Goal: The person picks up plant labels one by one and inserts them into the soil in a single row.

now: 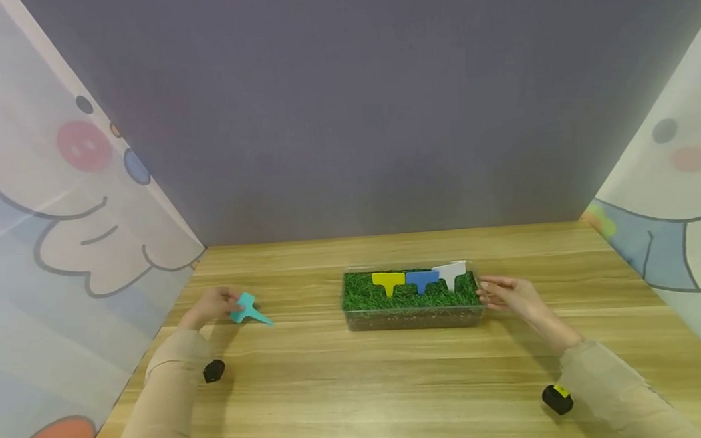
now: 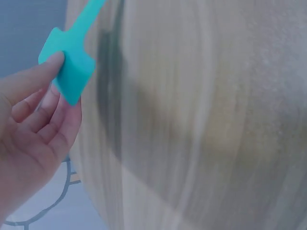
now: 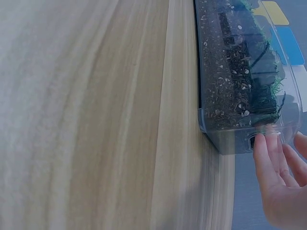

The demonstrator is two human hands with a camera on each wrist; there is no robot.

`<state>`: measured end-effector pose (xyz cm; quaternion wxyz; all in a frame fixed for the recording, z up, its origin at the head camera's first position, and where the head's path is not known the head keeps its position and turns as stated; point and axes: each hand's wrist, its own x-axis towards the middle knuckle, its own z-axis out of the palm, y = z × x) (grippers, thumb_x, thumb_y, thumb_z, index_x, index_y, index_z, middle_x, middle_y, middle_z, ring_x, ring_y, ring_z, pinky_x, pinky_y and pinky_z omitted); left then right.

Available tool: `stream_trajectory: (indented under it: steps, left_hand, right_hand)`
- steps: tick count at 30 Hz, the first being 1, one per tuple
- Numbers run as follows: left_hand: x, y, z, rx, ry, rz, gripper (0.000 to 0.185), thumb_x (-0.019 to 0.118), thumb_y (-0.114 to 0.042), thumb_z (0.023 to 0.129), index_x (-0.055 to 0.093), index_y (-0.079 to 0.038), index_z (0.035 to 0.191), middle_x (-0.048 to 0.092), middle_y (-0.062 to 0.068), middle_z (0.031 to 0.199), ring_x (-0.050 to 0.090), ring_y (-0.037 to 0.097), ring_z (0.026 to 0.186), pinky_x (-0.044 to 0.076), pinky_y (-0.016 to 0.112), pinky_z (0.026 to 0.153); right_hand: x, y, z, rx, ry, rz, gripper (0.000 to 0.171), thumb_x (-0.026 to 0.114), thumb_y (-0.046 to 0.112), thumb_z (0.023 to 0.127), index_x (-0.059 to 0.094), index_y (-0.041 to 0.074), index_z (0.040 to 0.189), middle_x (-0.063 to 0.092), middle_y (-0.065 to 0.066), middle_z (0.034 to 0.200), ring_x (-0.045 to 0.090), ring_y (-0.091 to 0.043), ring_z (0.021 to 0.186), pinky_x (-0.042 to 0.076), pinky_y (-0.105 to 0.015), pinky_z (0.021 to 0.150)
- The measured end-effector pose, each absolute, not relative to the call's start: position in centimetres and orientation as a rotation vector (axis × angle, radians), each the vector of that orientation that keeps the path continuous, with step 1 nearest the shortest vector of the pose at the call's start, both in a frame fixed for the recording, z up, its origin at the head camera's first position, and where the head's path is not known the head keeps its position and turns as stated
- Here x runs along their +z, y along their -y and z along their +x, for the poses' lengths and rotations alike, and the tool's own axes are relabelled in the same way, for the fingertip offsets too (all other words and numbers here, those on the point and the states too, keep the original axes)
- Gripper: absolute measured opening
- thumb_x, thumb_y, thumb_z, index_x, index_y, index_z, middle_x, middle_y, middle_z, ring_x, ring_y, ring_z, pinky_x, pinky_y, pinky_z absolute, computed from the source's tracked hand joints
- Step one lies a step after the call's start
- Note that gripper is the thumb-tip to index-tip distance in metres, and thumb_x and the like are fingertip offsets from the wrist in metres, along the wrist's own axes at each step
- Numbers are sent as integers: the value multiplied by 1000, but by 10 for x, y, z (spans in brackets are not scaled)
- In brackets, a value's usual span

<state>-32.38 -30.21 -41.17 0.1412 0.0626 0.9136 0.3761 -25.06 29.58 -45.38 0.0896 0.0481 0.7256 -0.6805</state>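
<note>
My left hand pinches a teal T-shaped plant label by its broad head, left of the planter. In the left wrist view the thumb lies across the label's head, and its narrow stem points away from the hand. My right hand is at the right end of a clear plastic planter box. Its fairly straight fingers touch the box's end wall, with the thumb apart. Yellow, blue and white labels stand in the green grass inside.
The planter stands on a wood-grain table before a dark grey back panel. Cartoon-printed curtains flank both sides. A small black object sits at each wrist, the right one bearing a yellow patch.
</note>
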Motion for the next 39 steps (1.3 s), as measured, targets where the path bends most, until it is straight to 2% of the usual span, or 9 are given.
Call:
stream_trajectory:
  steps: [4, 12, 17, 22, 24, 27, 30, 37, 39]
  left_hand:
    - [-405, 302, -324, 1168, -2569, 169, 34, 60, -10, 83, 50, 13, 106, 59, 5, 85, 55, 12, 73, 49, 34, 71]
    - [-390, 293, -324, 1168, -2550, 203, 39, 60, -18, 84, 51, 9, 111, 60, 9, 97, 55, 15, 83, 46, 39, 80]
    - [-377, 282, -322, 1159, -2573, 234, 34, 60, -16, 84, 52, 8, 107, 59, 14, 98, 55, 18, 82, 46, 40, 79]
    - [-368, 272, -319, 1124, -2603, 261, 32, 59, -18, 85, 53, 6, 106, 59, 13, 98, 54, 18, 82, 45, 43, 81]
    - [-365, 269, -319, 1118, -2611, 286, 31, 59, -18, 85, 53, 5, 105, 59, 12, 97, 54, 17, 81, 45, 44, 81]
    - [-362, 265, -319, 1115, -2634, 328, 28, 59, -18, 85, 55, 3, 103, 58, 11, 95, 53, 17, 82, 44, 45, 79]
    - [-358, 258, -319, 1114, -2668, 359, 25, 60, -18, 84, 57, 1, 100, 58, 10, 95, 52, 18, 84, 44, 44, 77]
    - [-349, 243, -316, 1063, -2743, 398, 26, 60, -23, 85, 59, -3, 102, 59, 11, 99, 52, 25, 92, 44, 38, 76]
    - [-346, 239, -315, 1077, -2740, 398, 27, 60, -24, 85, 60, -4, 103, 60, 11, 100, 52, 26, 94, 44, 39, 78]
  right_hand:
    - [-460, -299, -254, -2023, -2165, 156, 100, 71, 56, 57, 38, -4, 129, 66, 3, 89, 64, -10, 81, 49, -25, 75]
    - [-464, -301, -255, -2029, -2163, 140, 101, 71, 56, 58, 35, -5, 130, 66, 3, 90, 63, -9, 82, 49, -26, 76]
    - [-462, -301, -254, -2036, -2164, 146, 97, 72, 53, 59, 37, -5, 129, 66, 4, 89, 64, -9, 81, 49, -26, 75]
    - [-455, -299, -252, -2028, -2152, 143, 94, 72, 52, 61, 39, -4, 128, 66, 6, 87, 64, -9, 80, 49, -24, 75]
    - [-452, -298, -249, -2033, -2147, 95, 84, 70, 47, 67, 40, -4, 127, 67, 5, 88, 64, -10, 81, 49, -25, 75]
    - [-450, -297, -248, -2055, -2133, 91, 74, 70, 42, 70, 46, -2, 124, 67, 4, 87, 64, -10, 80, 50, -25, 74]
    - [-452, -297, -249, -2062, -2129, 88, 71, 70, 42, 70, 48, 0, 123, 67, 4, 87, 64, -10, 80, 49, -25, 74]
    - [-460, -300, -255, -2045, -2147, 135, 93, 73, 54, 56, 44, 0, 126, 67, 6, 86, 64, -10, 80, 50, -25, 74]
    - [-459, -299, -254, -2037, -2144, 132, 93, 73, 53, 57, 43, -1, 126, 67, 6, 86, 64, -9, 80, 49, -25, 75]
